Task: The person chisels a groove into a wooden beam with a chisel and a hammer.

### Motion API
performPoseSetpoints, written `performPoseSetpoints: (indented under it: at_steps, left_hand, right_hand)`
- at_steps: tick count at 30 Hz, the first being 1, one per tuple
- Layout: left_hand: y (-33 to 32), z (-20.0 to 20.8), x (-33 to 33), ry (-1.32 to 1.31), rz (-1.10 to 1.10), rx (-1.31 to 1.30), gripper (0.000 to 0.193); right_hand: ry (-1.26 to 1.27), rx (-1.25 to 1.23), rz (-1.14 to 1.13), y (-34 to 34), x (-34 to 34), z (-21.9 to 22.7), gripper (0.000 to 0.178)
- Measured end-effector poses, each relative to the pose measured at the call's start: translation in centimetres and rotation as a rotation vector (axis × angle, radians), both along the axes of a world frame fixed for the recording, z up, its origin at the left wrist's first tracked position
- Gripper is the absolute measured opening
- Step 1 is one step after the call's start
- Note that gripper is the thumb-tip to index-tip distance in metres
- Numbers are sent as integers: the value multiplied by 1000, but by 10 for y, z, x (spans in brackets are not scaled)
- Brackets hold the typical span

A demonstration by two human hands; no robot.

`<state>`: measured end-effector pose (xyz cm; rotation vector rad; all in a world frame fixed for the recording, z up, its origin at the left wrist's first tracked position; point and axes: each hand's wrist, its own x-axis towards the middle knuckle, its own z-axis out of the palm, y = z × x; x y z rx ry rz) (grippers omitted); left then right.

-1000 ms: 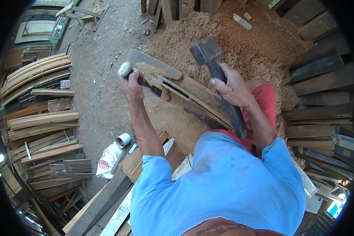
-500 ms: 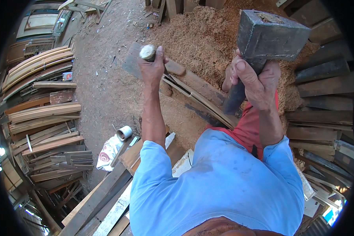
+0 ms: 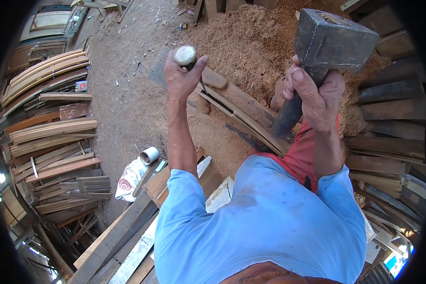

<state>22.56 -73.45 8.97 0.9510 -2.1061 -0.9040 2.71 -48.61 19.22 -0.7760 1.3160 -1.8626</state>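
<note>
My left hand (image 3: 180, 84) is wrapped round a chisel (image 3: 185, 55) whose pale, rounded handle end points up at me. Its dark shaft runs down to the slotted wooden piece (image 3: 244, 118) that slants from my lap toward the far left. My hand and the handle hide the cutting end. In my right hand (image 3: 318, 97) is a large, dark, block-headed mallet (image 3: 335, 43), gripped by its thick handle just below the head. The mallet is raised, apart from the chisel.
Wood shavings (image 3: 241, 40) lie heaped beyond the work piece. Stacked planks (image 3: 54, 130) line the left, with more boards (image 3: 393, 109) on the right. Near my left elbow are a white cup-like container (image 3: 149, 155), a white plastic bag (image 3: 130, 179) and long timbers (image 3: 123, 236).
My left hand and the chisel have shifted slightly right and up in the view. My right hand and the mallet have also moved a little to the right.
</note>
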Motion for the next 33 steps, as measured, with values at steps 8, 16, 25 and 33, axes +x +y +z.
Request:
performPoseSetpoints:
  at_steps: [8,16,25,33]
  left_hand:
    - [16,-7,-13,236,64,237,21]
    - [8,-26,-12,188,22,252,19]
    - [7,-29,-8,94,-7,159,18]
    - [13,-34,-10,9,-60,31,19]
  right_hand:
    - [55,-34,-25,-7,-6,-1,30]
    - [56,-93,-59,-10,-9,-1,28]
    - [192,25,-52,-35,-5,12,25]
    - [1062,515,343,-110,13,-66,26]
